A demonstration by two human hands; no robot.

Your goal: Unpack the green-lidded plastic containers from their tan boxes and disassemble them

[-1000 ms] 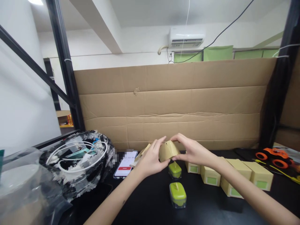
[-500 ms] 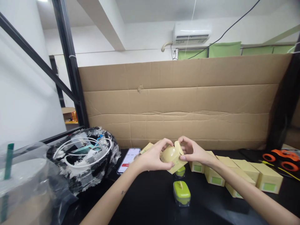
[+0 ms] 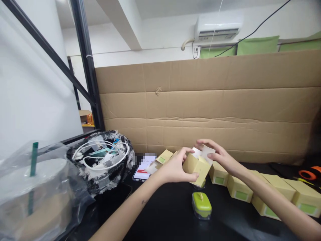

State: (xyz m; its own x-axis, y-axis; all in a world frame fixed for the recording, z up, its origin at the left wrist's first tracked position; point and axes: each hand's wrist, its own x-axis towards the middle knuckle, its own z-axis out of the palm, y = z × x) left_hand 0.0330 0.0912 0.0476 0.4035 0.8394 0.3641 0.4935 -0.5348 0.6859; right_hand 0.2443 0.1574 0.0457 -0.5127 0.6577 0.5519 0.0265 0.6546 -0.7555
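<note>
Above the black table, my left hand (image 3: 174, 166) grips a small pale-yellow cardboard box (image 3: 197, 168) by its side, fingers and thumb wrapped round it. The box is tilted, its top flaps up and their white inner faces showing. At the top, my right hand (image 3: 219, 156) pinches one raised white flap between thumb and fingers. Below the hands stands a small clear container with a lime-green lid (image 3: 202, 202). Behind it a second such container is mostly hidden by the box. What lies inside the box cannot be seen.
Several closed yellow boxes (image 3: 240, 189) stand on the right, near an orange-and-black object (image 3: 308, 174). Another yellow box (image 3: 164, 157) with raised flaps and a phone (image 3: 144, 167) lie left of the hands. Further left are a fluffy basket (image 3: 100, 182) and a bagged cup (image 3: 37, 187).
The box's top has been opened: its flaps are now spread with white insides visible. My right hand has risen slightly to a flap. The whole view has shifted, so things appear further right.
</note>
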